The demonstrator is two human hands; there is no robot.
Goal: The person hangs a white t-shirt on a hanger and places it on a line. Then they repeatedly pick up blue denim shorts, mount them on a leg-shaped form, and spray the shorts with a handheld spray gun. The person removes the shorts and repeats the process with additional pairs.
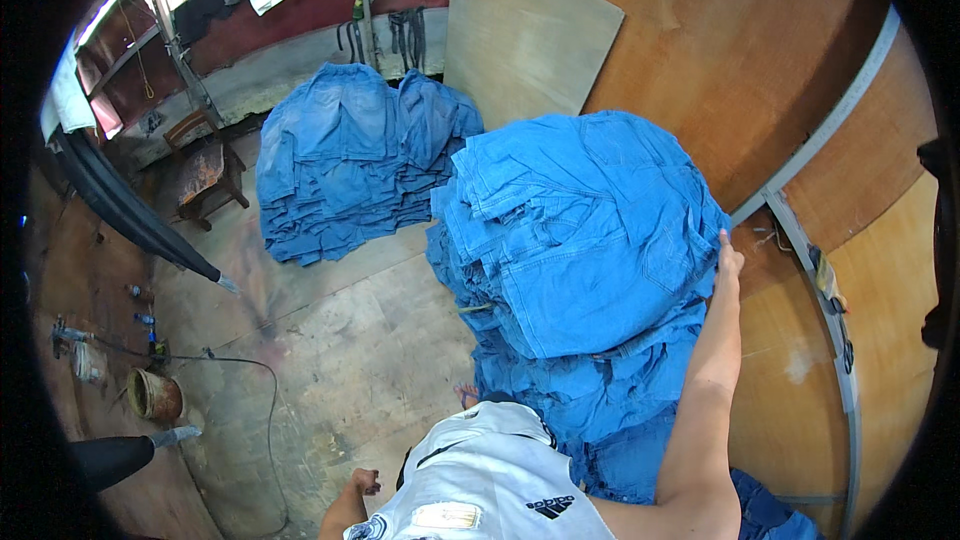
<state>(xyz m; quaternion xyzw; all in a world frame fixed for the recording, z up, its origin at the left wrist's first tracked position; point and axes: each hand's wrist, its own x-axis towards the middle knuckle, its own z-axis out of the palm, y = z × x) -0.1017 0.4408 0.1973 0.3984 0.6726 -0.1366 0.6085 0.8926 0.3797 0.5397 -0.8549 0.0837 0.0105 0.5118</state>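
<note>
A tall stack of blue denim garments [585, 240] rises right in front of me. My right hand [727, 258] reaches up along the stack's right side and grips the edge of the top garment. My left hand [364, 482] hangs low by my side over the floor, fingers curled, holding nothing. A second, lower stack of blue denim [350, 155] lies farther back on the floor.
Plywood walls and a leaning wooden board [525, 35] close off the right and back. A wooden chair [208, 172] stands at the left, and a black hose [120, 202], a rusty can [155, 395] and a cable lie on the floor.
</note>
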